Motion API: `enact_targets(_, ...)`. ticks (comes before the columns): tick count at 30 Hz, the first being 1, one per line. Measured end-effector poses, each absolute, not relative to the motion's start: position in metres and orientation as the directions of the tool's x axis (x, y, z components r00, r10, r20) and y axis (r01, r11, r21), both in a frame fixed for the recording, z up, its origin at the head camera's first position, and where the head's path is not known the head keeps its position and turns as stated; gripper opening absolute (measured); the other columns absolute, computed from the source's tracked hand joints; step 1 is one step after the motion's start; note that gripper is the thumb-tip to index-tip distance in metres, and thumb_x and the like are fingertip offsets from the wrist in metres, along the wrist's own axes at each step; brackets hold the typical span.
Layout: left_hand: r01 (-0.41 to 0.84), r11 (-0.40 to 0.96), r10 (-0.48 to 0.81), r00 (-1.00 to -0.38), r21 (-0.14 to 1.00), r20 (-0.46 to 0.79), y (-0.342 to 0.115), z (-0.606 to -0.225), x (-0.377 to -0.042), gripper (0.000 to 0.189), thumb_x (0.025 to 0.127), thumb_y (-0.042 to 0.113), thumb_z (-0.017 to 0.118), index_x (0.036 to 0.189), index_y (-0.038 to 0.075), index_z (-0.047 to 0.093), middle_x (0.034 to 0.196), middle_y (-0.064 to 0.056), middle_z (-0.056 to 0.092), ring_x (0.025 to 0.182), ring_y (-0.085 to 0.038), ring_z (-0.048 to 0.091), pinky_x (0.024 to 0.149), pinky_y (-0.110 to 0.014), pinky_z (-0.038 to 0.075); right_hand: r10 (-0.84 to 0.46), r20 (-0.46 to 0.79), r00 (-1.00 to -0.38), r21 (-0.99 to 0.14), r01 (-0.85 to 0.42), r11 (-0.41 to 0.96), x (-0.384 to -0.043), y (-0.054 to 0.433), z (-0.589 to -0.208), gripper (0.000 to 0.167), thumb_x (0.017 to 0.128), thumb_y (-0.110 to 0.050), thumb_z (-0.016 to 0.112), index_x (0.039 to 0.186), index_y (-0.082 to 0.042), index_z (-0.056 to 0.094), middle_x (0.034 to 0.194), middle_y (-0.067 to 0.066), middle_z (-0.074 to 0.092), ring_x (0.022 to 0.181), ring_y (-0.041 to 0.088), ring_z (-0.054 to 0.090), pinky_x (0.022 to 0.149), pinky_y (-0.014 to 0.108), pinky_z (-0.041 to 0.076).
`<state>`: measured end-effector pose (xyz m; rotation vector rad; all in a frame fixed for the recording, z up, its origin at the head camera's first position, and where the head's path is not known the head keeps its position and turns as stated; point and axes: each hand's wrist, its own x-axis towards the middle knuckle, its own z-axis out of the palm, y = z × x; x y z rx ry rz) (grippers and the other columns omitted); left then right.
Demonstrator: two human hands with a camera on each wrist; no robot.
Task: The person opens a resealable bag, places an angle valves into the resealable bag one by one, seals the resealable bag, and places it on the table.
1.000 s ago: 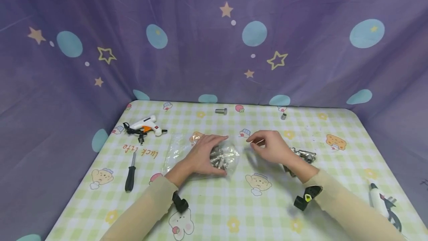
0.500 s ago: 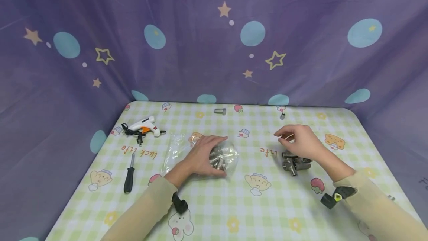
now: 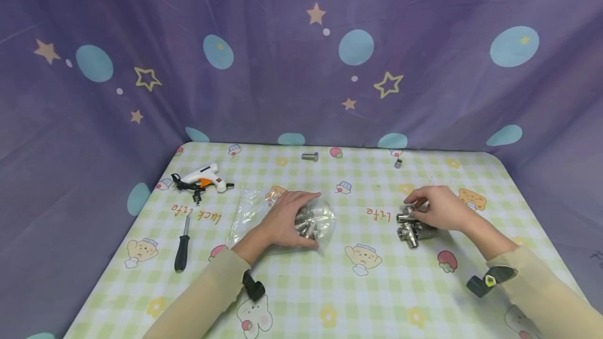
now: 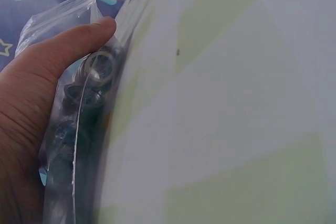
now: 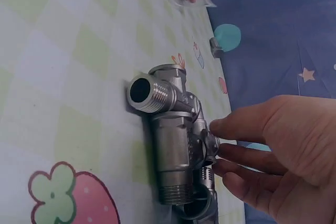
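My left hand point(image 3: 282, 218) lies round a clear zip bag point(image 3: 326, 217) of metal pipe fittings, its thumb and fingers spread to either side. In the left wrist view the thumb presses on the plastic, with round fitting ends point(image 4: 100, 69) visible inside. To the right, several silvery threaded tee fittings point(image 3: 408, 235) lie together on the tablecloth. My right hand point(image 3: 440, 208) is at the far side of this pile, pinching one pipe fitting point(image 5: 211, 147) between thumb and fingers. The fingers partly hide that fitting.
A white glue gun point(image 3: 202, 176) with a black cord lies at the back left, a black-handled screwdriver point(image 3: 182, 247) in front of it. Near the back edge are a hex bolt point(image 3: 310, 157) and a small metal piece point(image 3: 398, 163). A purple curtain point(image 3: 282, 93) hangs behind the table.
My right hand has moved right from beside the bag, then down onto the pile of fittings, where its fingers have closed on one. The left hand has stayed on the bag.
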<state>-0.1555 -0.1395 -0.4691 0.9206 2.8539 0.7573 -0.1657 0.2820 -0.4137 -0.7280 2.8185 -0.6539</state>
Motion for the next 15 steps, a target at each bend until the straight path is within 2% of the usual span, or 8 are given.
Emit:
enact_targets(8,0.538,0.696,0.558,-0.822,0.476,0.113,-0.14,-0.47,-0.156,0.122,0.061,0.066,0.095,0.164,0.027,0.042,0.158,0.001,0.054,0.145,-0.027,0.05,0.128,-0.054,0.034,-0.546,-0.106,-0.831,-0.432,-0.456,0.778,-0.169,0.281,-0.413,0.024,0.089,-0.01,0.083,0.113,-0.013,0.079,0.103,-0.001,0.079,0.093,0.018,0.074,0.077,0.035,0.061)
enact_targets(15,0.534,0.702,0.556,-0.825,0.471,0.107,-0.141,-0.47,-0.154,0.122,0.061,0.066,0.095,0.164,0.027,0.042,0.158,0.0,0.054,0.146,-0.027,0.049,0.128,-0.055,0.034,-0.58,-0.154,-0.8,-0.39,-0.491,0.779,-0.178,0.273,-0.414,0.022,0.087,-0.015,0.085,0.109,-0.015,0.08,0.101,-0.004,0.079,0.093,0.017,0.073,0.084,0.042,0.062)
